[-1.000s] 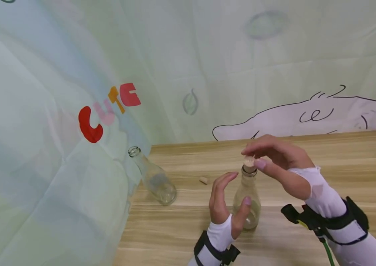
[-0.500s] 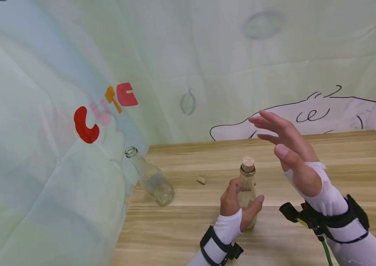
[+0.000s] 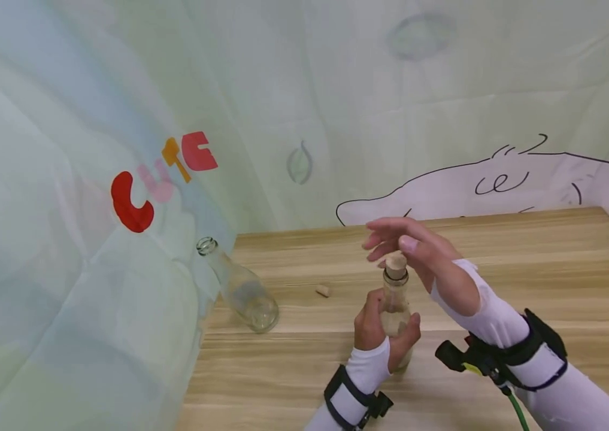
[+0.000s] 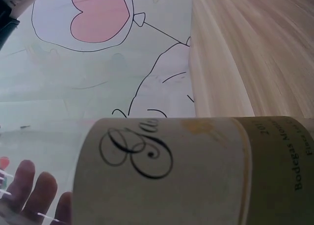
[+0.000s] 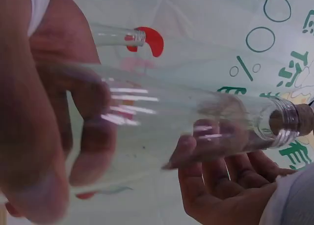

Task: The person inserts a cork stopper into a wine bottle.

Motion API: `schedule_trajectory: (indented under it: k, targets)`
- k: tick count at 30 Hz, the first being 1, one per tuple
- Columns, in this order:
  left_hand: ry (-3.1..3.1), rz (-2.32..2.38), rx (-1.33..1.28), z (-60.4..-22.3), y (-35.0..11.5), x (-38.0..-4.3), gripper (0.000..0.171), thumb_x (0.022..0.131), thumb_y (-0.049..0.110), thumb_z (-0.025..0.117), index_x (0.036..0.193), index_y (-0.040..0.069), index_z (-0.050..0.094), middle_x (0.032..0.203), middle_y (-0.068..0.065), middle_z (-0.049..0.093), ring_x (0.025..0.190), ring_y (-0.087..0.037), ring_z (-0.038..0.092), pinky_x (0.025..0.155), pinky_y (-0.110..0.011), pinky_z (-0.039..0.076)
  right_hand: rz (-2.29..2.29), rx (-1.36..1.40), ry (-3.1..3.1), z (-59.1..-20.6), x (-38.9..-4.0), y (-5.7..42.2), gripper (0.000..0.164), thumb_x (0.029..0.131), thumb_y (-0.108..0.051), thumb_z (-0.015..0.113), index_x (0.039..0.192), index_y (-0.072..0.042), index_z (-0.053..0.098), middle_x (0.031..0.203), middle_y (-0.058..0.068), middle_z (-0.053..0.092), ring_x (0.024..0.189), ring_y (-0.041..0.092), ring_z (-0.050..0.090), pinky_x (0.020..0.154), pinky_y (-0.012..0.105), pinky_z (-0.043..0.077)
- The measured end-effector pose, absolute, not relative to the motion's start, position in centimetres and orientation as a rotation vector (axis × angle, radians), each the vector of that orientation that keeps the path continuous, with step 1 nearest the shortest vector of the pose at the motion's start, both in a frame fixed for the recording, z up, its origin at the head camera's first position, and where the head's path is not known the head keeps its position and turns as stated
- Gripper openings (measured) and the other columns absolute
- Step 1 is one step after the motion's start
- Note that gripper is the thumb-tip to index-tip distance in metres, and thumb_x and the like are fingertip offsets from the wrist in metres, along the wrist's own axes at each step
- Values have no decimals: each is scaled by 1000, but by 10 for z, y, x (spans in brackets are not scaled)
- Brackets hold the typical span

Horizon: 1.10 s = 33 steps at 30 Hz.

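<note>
An upright clear glass bottle [image 3: 393, 306] with a cork [image 3: 396, 265] standing partly out of its mouth is on the wooden table. My left hand [image 3: 373, 332] grips the bottle's body, fingers on the far side and thumb across the front. Printed on its pale paper label [image 4: 162, 171] is looping black script, close up in the left wrist view. Over the cork, my right hand [image 3: 430, 254] hovers with fingers loosely extended, fingertips just behind the cork and thumb near its top. In the right wrist view the bottle neck [image 5: 235, 122] overlaps an open hand.
A second clear bottle [image 3: 245, 293] with an open mouth leans at the left of the table [image 3: 261, 371], near the printed curtain [image 3: 94, 287]. A small loose cork [image 3: 323, 290] lies between the two bottles. Behind the table hangs a pale backdrop [image 3: 282, 90].
My left hand has closed round the bottle from beside it. The right hand let go of the cork, lifted up and to the right, then came back down over it.
</note>
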<state>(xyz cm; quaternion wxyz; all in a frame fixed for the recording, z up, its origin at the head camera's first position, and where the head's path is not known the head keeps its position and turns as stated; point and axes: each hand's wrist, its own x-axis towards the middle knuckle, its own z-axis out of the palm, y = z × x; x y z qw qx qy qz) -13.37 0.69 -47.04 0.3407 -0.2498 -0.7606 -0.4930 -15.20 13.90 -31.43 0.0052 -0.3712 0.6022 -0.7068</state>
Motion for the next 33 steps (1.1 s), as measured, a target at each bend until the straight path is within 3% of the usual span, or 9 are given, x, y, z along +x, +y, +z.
schedule_trajectory:
  k: [5,8,13,21,33]
  targets:
    - [-1961,-1261,-666,-471,6,-134,41,82,20,75,113,5,54,95,-6,67,83,-12,66,74,-24,55,-2107,-1112,1717,-321,-154,133,49,105,-18,22,126,-1,62,104,22,67,97,32,64,90,43,48]
    - [-1948,-1281,-695,-472,7,-134,48,79,15,75,118,3,51,101,-9,67,88,-16,67,78,-26,55,-2065,-1060,1648,-325,-155,133,51,105,-22,21,108,1,66,90,18,67,85,29,65,80,44,51]
    - [-1950,-1269,-684,-471,8,-135,49,75,10,77,116,5,51,100,-9,66,87,-17,66,76,-24,54,-2069,-1059,1581,-331,-156,129,46,104,-23,23,82,1,56,71,14,57,68,28,62,63,41,50]
    - [-1942,-1227,-650,-472,6,-134,44,71,12,78,107,6,52,88,-4,62,77,-12,63,69,-19,52,-2107,-1088,1601,-340,-155,122,35,97,-17,24,77,-3,49,62,14,43,54,28,46,50,41,44]
    - [-1911,-1223,-682,-475,6,-138,47,66,9,79,104,6,51,86,-4,61,78,-14,62,70,-20,52,-2162,-1102,1596,-342,-155,118,33,95,-15,24,74,-4,47,60,13,38,49,29,36,44,40,37]
